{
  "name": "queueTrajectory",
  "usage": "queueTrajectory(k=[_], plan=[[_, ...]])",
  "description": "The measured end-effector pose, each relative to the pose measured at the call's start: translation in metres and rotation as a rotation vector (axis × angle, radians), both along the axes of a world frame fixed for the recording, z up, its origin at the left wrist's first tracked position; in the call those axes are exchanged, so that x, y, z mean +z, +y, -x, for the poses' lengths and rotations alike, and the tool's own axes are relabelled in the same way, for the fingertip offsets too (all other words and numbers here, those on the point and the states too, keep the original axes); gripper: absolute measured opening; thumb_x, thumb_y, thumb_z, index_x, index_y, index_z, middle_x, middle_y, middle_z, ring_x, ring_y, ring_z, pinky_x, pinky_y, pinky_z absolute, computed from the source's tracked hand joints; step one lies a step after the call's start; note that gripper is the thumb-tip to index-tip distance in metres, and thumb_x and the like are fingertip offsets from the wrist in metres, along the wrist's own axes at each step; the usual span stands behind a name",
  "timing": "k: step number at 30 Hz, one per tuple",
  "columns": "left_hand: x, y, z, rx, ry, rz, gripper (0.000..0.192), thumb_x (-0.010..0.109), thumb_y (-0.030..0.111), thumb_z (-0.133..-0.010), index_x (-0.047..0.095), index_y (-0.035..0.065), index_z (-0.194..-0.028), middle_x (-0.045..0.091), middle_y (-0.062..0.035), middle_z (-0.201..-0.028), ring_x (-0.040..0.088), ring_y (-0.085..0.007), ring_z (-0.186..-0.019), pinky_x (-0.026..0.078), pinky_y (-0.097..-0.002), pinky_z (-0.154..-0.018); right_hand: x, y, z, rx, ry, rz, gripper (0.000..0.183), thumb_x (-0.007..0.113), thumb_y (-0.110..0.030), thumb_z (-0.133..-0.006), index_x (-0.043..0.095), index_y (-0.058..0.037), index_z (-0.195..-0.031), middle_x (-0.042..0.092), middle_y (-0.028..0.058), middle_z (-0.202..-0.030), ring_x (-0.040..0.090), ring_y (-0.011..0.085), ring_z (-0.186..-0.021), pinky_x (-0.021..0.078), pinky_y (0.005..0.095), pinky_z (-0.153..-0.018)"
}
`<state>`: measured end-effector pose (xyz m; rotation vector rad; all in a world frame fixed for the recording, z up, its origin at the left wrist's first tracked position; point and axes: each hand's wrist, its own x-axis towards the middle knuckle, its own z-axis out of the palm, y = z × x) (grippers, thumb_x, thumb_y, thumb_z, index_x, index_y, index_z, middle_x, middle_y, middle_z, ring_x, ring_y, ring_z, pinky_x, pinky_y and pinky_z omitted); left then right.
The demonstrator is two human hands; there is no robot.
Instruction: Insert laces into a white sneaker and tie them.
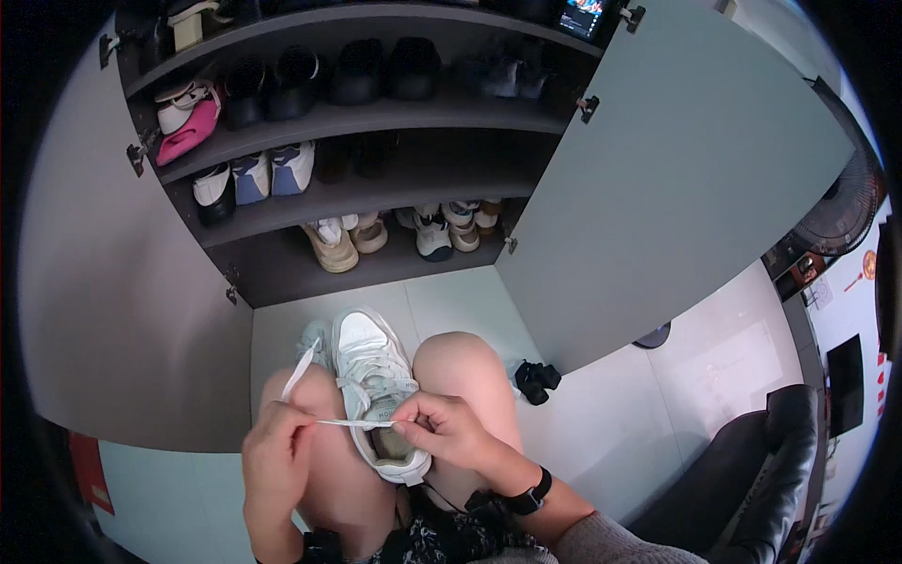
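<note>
A white lace-up sneaker (366, 345) rests between my knees, its toe towards the cabinet and its heel towards me. My left hand (276, 444) pinches a white shoelace (352, 423), and a loose end of it sticks up above that hand. The lace runs taut across the shoe's opening to my right hand (440, 428), which grips it between thumb and fingers. Crossed laces lie slack over the tongue, which bears writing. Beyond my left knee, part of another pale shoe (315, 338) shows on the floor.
A grey shoe cabinet (352, 134) with several pairs on its shelves stands before me. Its left door (127, 282) and right door (676, 162) are swung wide on both sides. A small black item (537, 381) lies on the tiles, right of my knee. A black leather seat (747, 472) stands at right.
</note>
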<state>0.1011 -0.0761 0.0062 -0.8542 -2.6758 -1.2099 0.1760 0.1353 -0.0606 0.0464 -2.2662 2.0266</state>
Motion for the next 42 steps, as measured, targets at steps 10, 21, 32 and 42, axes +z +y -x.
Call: queueTrajectory(k=[10,21,32,42], plan=[[-0.025,-0.029,0.001,0.075,0.221,-0.051,0.008,0.060,-0.004,-0.076,0.057,0.0018,-0.082,0.061,-0.0108,-0.090,0.057,-0.0287,-0.077,0.047,-0.0336,-0.068,0.007,0.003,0.004,-0.028,0.018,0.065,0.007,0.062,-0.005,-0.084,0.063,-0.0036,-0.091,0.054,-0.0052,-0.070,0.042,0.0007,-0.057,0.0346,0.0181,-0.048],[0.003,-0.033,-0.012,0.153,0.033,0.113,0.019,0.060,-0.003,-0.078,0.062,0.0022,-0.096,0.059,-0.0094,-0.099,0.057,-0.0236,-0.086,0.047,-0.0304,-0.071,0.007,0.000,0.003,-0.012,0.029,-0.077,0.007,0.065,-0.003,-0.080,0.064,-0.0026,-0.087,0.053,-0.0015,-0.068,0.038,0.0043,-0.052,0.0330,0.0216,-0.047],[-0.013,0.038,-0.015,-0.118,-0.002,0.019,0.013,0.064,0.007,-0.078,0.060,0.0056,-0.089,0.054,-0.0061,-0.097,0.060,-0.0223,-0.067,0.048,-0.0319,-0.059,0.012,0.000,0.004,-0.014,0.107,-0.110,0.010,0.065,-0.002,-0.079,0.063,-0.0039,-0.088,0.054,-0.0005,-0.070,0.039,0.0057,-0.052,0.0328,0.0213,-0.047],[-0.028,0.036,-0.015,-0.215,0.060,-0.123,0.009,0.066,0.004,-0.076,0.059,0.0052,-0.081,0.055,-0.0069,-0.079,0.058,-0.0239,-0.065,0.046,-0.0318,-0.056,0.010,0.000,0.008,0.012,0.213,-0.096,0.015,0.067,0.002,-0.074,0.062,-0.0054,-0.086,0.054,0.0006,-0.077,0.036,0.0065,-0.051,0.0306,0.0213,-0.045]])
